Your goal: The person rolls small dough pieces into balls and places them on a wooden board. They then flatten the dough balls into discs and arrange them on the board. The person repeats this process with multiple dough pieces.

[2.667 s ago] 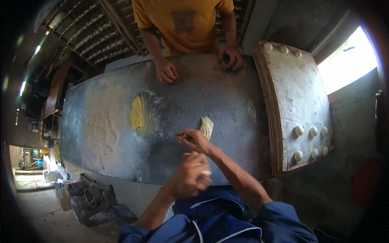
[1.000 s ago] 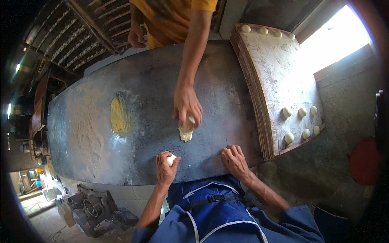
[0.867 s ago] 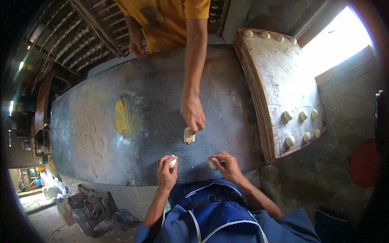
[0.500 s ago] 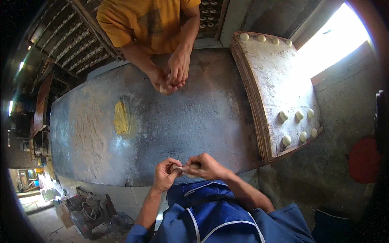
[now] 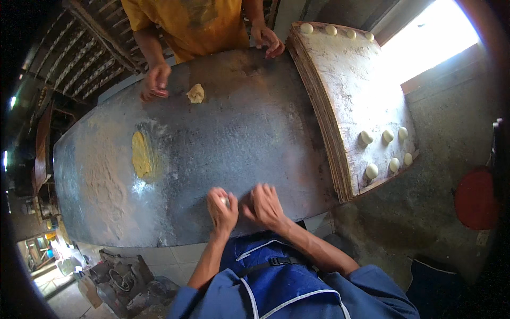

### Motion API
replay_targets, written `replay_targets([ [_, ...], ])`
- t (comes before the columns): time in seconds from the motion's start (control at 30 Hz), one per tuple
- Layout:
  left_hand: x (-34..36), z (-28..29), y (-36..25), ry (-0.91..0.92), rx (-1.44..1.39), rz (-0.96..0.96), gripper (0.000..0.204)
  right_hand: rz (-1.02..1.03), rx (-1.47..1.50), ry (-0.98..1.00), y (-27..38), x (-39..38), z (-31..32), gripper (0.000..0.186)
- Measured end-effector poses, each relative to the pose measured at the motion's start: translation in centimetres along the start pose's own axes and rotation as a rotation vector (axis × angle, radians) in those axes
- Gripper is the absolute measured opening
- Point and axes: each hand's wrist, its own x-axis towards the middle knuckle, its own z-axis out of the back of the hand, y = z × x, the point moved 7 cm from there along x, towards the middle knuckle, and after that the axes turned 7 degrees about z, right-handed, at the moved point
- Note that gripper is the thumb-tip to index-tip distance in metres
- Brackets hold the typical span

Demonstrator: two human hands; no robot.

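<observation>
While pale dough (image 5: 226, 202) is gripped by the left hand (image 5: 221, 211), whether the curled right hand (image 5: 267, 206) is filled cannot be told; left of their fingers, paste (image 5: 140, 154) is smeared.

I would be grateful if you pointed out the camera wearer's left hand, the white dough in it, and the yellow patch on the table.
Left hand (image 5: 223, 214): head view, middle of the hand.
White dough (image 5: 226, 202): head view, the small part left uncovered.
Yellow patch (image 5: 141, 154): head view, its middle.
</observation>
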Motion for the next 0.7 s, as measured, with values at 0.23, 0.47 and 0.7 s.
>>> replay_targets([
  [0.23, 2.8, 3.7, 3.4, -0.076, 0.143, 0.141, 0.022, 0.027, -0.132, -0.254, -5.4, 1.8, 4.3, 0.044],
  [0.47, 2.4, 5.6, 3.9, 0.054, 0.168, -0.115, 0.022, -0.003, -0.024, -0.093, -13.2, -5.1, 0.9, 0.036],
  [0.7, -2.8, 5.1, 3.3, 0.002, 0.17, -0.183, 0.021, -0.111, 0.14, 0.093, -10.9, -6.3, 0.1, 0.043],
])
